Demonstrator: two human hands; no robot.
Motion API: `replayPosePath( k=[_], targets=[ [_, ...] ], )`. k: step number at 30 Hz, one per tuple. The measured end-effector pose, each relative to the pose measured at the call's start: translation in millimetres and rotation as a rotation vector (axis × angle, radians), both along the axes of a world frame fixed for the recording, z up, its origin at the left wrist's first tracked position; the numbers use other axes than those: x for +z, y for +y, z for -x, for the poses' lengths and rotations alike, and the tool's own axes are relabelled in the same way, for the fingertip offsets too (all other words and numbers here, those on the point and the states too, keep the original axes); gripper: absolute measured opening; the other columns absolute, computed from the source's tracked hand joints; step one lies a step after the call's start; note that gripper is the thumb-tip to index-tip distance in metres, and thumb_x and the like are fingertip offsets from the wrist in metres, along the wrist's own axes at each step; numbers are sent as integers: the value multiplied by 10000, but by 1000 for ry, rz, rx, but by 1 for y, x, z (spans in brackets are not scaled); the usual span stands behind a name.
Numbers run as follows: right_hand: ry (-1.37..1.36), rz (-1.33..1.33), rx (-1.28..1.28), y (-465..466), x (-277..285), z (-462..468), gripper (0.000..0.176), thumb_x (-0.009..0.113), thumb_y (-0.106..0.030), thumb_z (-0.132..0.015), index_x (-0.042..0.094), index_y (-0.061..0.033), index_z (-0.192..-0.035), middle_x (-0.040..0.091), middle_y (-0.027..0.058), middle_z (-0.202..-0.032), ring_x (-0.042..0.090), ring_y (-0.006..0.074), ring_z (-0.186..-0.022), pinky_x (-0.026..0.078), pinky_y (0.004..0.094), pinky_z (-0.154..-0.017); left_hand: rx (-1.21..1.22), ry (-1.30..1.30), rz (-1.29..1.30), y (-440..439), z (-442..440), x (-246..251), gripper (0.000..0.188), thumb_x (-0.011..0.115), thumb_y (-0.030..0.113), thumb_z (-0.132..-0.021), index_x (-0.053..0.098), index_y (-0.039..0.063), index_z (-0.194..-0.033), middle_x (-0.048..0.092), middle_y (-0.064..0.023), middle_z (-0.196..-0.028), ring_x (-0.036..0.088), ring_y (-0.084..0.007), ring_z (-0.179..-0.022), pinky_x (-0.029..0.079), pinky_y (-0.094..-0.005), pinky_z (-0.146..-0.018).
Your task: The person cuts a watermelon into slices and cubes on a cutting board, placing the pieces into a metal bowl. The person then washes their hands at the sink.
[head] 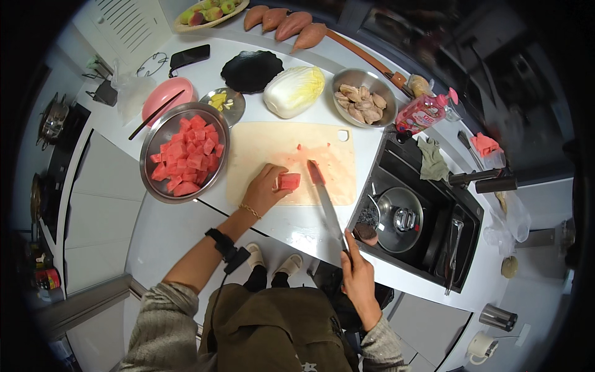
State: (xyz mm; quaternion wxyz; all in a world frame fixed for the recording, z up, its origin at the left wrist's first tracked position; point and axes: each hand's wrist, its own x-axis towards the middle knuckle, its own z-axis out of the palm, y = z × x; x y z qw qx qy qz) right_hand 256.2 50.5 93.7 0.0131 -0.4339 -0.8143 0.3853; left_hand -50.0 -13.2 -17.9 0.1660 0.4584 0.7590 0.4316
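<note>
My left hand (266, 189) grips a block of watermelon flesh (289, 181) on the lower part of a cream cutting board (260, 139). In my right hand (359, 274) is the handle of a long kitchen knife (329, 211). Its blade lies over the board's lower edge, to the right of the block and apart from it. A piece of red watermelon (316, 172) sits at the blade's tip, and small red scraps and juice mark the board. Left of the board, a steel bowl (224, 167) holds many watermelon cubes (186, 149).
Behind the board are a small plate of garlic and sliced ginger (218, 101), a black scalloped plate (251, 72), a napa cabbage (294, 93) and a steel bowl (391, 109) of raw meat pieces. A pink bowl (172, 90) with chopsticks stands back left. The dark sink (430, 223) is at right.
</note>
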Motion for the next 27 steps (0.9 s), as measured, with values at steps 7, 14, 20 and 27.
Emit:
replayPosePath(
  k=[7,14,20,27],
  targets=[
    [113,-117,66,-24,-33,37,585,572,-130,-1035,407,-184,-1594,634,215,-722,639,384,-626,498,460,-637,57,-156,-67,-9,-7,-15,474,862,9,-750,623,56,-1157,591,-88,-1157,682,-206,-877,588,-301,-780],
    [64,-125,118,-24,-42,42,574,565,-155,-1041,406,-160,-1592,638,210,-717,626,395,-620,505,454,-632,39,-130,-50,-8,-6,-11,448,851,37,-760,625,61,-1146,584,-87,-1164,680,-224,-893,585,-319,-802],
    [33,4,-69,-18,-27,19,577,535,-188,-1054,375,-207,-1609,663,222,-748,672,413,-674,504,475,-639,-30,397,173,9,-7,5,532,838,338,-793,650,139,-1249,595,-54,-1198,599,-240,-1126,557,-389,-871],
    [84,52,-272,-5,-46,2,531,534,-184,-1061,427,-187,-1582,606,244,-702,591,363,-589,471,417,-601,-28,467,63,8,-12,-7,443,824,311,-793,666,151,-1174,630,4,-1199,622,-230,-1079,569,-373,-837]
  ],
)
